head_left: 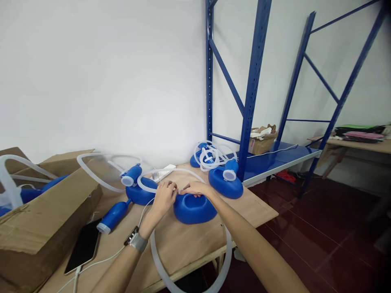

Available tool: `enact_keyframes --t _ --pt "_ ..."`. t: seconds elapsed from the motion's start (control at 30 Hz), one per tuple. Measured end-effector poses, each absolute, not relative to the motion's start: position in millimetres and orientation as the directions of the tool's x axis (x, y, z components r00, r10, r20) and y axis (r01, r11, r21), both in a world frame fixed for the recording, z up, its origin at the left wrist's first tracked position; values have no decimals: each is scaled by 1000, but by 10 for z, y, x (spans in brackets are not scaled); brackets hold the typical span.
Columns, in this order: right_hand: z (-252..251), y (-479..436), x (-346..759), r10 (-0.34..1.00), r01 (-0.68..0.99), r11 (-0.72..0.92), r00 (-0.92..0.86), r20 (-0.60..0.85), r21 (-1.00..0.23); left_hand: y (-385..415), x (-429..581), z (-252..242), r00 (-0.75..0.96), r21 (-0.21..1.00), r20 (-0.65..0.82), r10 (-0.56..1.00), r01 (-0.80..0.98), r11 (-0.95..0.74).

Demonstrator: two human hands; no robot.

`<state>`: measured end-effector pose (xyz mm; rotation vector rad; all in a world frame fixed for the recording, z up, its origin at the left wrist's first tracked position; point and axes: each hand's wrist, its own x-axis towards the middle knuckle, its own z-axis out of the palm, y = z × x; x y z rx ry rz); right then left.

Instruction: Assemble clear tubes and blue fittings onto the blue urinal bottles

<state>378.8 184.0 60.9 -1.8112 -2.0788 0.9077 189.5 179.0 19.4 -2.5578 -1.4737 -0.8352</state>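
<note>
A blue plastic bottle (195,213) with a recessed top lies on the table in front of me. My right hand (195,189) reaches over its far side, with its fingers curled at the recess and its fingertips pointing left. Beside it, my left hand (165,195) is closed at the bottle's upper left; what its fingers pinch is hidden. A translucent white hose (159,260) loops below my hands and over the table's front edge. Left of my left hand lie another blue bottle (142,195) and a blue funnel-like piece (113,216) with a pale cap.
An open cardboard box (51,207) holding blue parts and hoses stands at left, by a tablet (84,246) with a white cable. More blue bottles (224,185) with coiled hoses (210,156) sit at back right. A blue metal rack (255,81) rises beside the table.
</note>
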Motion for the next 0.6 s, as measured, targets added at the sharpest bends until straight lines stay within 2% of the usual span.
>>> enact_keyframes --t 0.17,0.23,0.33,0.4,0.5,0.6 --pt "534 1797 3780 979 811 87 -177 -101 -578 1218 1453 -287 403 113 622 671 802 -586" --pt "481 1872 3784 984 811 108 -169 -53 -575 1052 1103 -578 297 143 692 658 837 -529" --pt "406 2013 3801 990 814 135 -133 45 -564 889 461 -937 79 284 649 756 898 -337" --pt "365 2057 3807 986 818 162 -109 129 -551 807 44 -1062 20 326 575 818 911 -252" --pt "297 1957 3737 958 823 222 -85 273 -523 725 -410 -1065 -79 324 535 841 939 -118" --pt "188 1664 3501 880 776 387 -151 450 -498 763 -590 -925 -136 309 548 825 950 -48"
